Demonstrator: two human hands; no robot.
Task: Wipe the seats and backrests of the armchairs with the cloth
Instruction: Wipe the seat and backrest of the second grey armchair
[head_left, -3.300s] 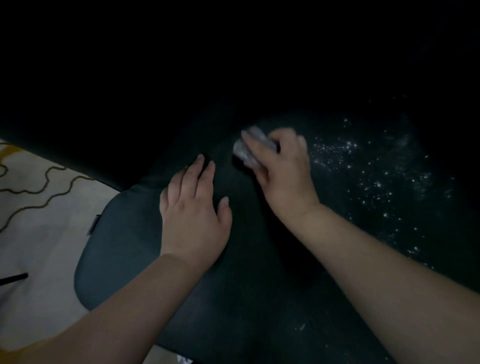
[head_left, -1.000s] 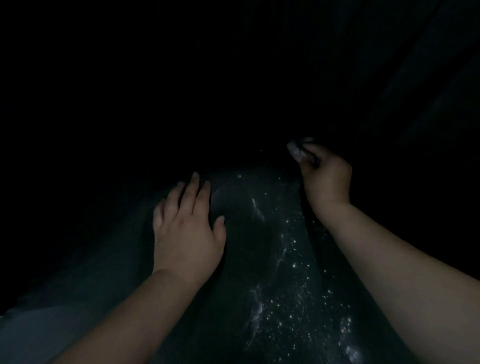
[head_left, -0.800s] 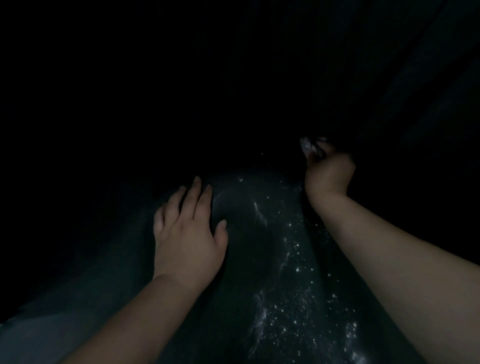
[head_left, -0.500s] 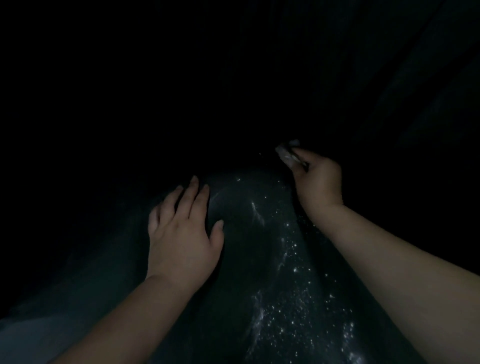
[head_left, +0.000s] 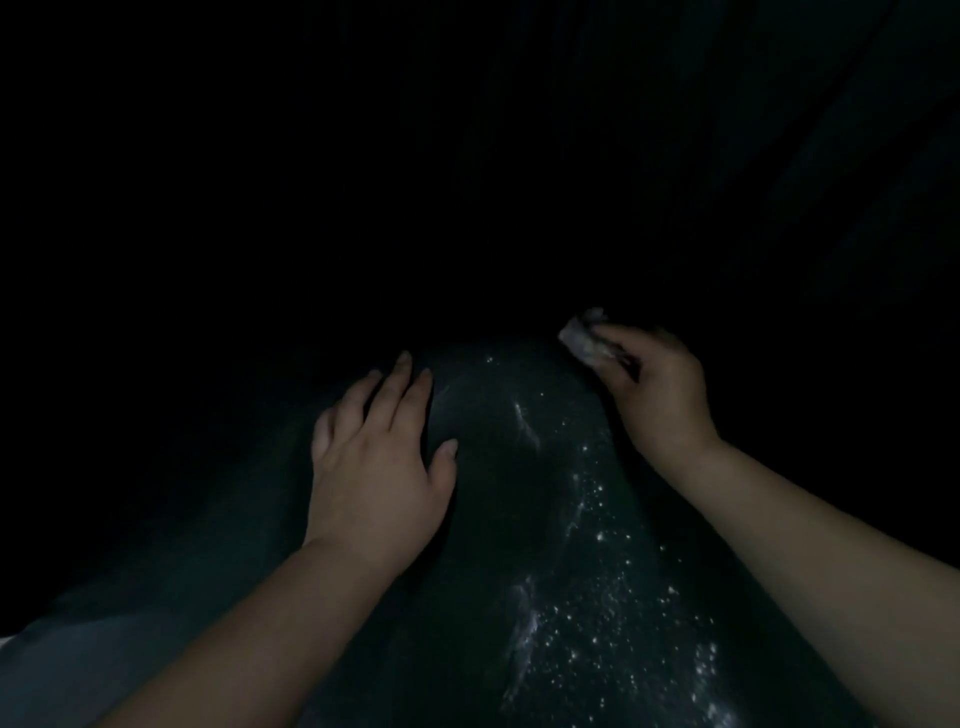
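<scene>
Head view—cloth (head_left: 584, 340) half-hidden in right hand (head_left: 657, 395).

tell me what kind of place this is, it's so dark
Probably a dim indoor room, though darkness hides most of it. The left hand rests flat on a dark padded armchair seat flecked with pale specks, while the right hand grips a cloth.

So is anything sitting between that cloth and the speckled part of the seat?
Nothing visible. The right hand holds the cloth at the seat's far end; the white specks lie open below it. The left hand rests flat beside them.
</scene>
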